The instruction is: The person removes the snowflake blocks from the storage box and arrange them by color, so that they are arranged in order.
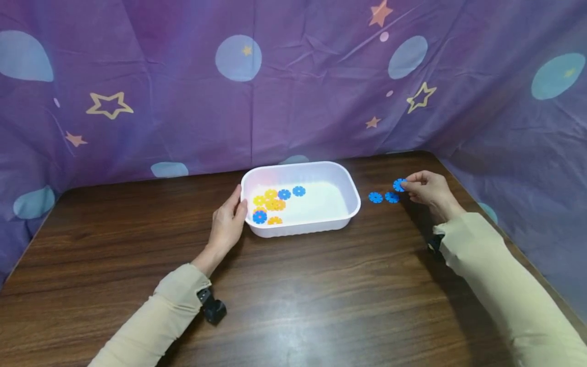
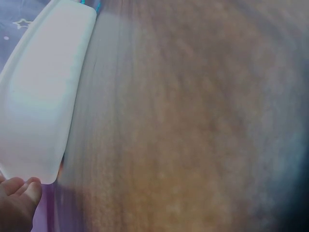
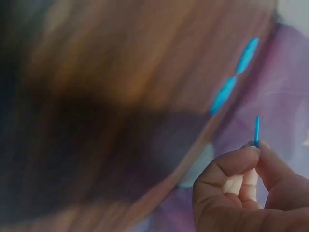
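Observation:
My right hand (image 1: pixel 428 191) pinches a blue notched plastic disc (image 1: pixel 398 185) between thumb and fingertips. In the right wrist view that disc (image 3: pixel 257 130) is edge-on and upright, raised above the table. Two more blue discs (image 1: pixel 375 197) lie flat side by side on the table, just left of the right hand. My left hand (image 1: pixel 228 221) holds the left end of a white plastic tray (image 1: pixel 321 224), thumb and fingers at its rim. Inside the tray, several yellow discs (image 1: pixel 271 194) cluster at the left with three blue discs (image 1: pixel 299 191) among and beside them.
The dark wood-grain table (image 1: pixel 293 295) carries the tray near its back edge. A purple curtain (image 1: pixel 302 102) with stars and planets hangs behind the table and along its right side. Each forearm wears a black wrist camera (image 1: pixel 212 306).

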{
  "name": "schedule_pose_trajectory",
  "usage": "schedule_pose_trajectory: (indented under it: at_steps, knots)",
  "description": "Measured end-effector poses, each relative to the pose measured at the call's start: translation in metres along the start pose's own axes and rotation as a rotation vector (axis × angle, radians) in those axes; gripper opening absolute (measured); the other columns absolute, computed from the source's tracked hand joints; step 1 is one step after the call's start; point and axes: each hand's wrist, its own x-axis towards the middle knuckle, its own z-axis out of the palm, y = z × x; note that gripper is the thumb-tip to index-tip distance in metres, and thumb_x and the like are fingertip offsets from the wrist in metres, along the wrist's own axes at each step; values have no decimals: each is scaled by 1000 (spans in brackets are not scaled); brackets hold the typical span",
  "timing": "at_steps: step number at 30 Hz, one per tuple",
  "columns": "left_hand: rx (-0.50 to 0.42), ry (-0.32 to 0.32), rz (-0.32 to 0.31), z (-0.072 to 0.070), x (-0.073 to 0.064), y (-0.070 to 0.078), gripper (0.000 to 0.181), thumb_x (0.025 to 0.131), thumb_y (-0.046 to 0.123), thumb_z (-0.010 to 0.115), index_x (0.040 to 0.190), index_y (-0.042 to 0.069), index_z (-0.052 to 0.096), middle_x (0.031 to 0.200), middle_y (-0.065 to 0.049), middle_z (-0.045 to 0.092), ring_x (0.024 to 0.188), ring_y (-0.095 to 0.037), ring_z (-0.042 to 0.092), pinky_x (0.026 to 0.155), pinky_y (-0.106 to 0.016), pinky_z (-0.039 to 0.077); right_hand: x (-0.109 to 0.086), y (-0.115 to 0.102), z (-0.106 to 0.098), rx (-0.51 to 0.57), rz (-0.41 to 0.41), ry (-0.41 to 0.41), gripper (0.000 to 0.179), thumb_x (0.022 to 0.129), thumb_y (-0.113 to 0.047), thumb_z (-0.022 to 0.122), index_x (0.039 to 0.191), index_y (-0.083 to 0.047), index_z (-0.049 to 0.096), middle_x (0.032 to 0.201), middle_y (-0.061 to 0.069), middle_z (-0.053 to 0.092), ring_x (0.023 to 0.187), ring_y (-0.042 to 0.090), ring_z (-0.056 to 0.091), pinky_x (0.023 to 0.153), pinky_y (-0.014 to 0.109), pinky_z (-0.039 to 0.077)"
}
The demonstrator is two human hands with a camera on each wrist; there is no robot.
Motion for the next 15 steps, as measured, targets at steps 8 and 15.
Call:
schedule_pose_trajectory:
  at_steps: [8,15]
  knots:
    - [9,15,6,-1,-2,-1,47,95,16,47,139,1,43,140,-15,46,127,-30,47,108,-41,36,4,20,-12,-37,40,-10,15,89,-10,62,94,0,52,65,-16,54,57,-2,52,57,16,52]
    - [11,18,23,0,-1,0,47,95,15,47,139,0,43,140,-15,46,127,-30,47,108,-41,36,7,24,-15,-132,26,-45,22,88,-7,60,100,8,51,66,-15,53,58,-1,51,56,17,51]
